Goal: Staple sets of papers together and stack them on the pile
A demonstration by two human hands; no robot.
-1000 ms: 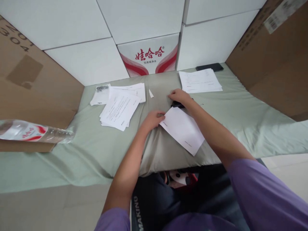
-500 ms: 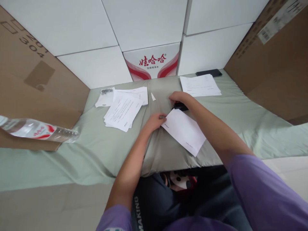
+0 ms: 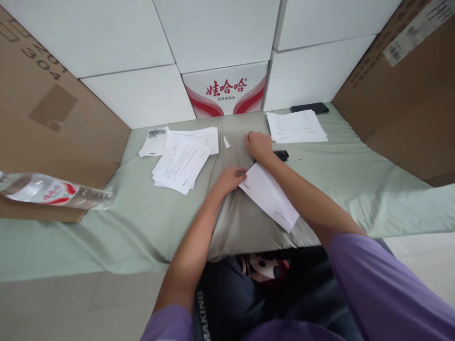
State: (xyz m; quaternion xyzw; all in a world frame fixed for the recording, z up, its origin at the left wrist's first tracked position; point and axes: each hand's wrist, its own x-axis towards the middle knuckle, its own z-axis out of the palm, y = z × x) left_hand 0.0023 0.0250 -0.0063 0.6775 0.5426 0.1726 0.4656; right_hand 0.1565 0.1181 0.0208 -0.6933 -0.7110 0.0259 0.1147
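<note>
A white sheet [image 3: 270, 196] lies slanted on the grey-green pillow [image 3: 245, 227] in front of me. My left hand [image 3: 230, 179] pinches the sheet's upper left corner. My right hand [image 3: 259, 146] is curled into a fist just above the sheet's top edge, knuckles up. A small black stapler-like object [image 3: 281, 155] lies on the cloth right beside my right wrist. I cannot tell whether the wrist touches it.
A loose pile of printed sheets [image 3: 181, 158] lies at the left, a neat stack [image 3: 295, 126] at the back right with a black phone [image 3: 309, 108] behind it. A water bottle [image 3: 53, 192] lies at the far left. Cardboard and white boxes wall the bed in.
My right hand has slid up and left off the black object, which now shows beside my wrist. My left hand has kept its hold on the sheet's corner.
</note>
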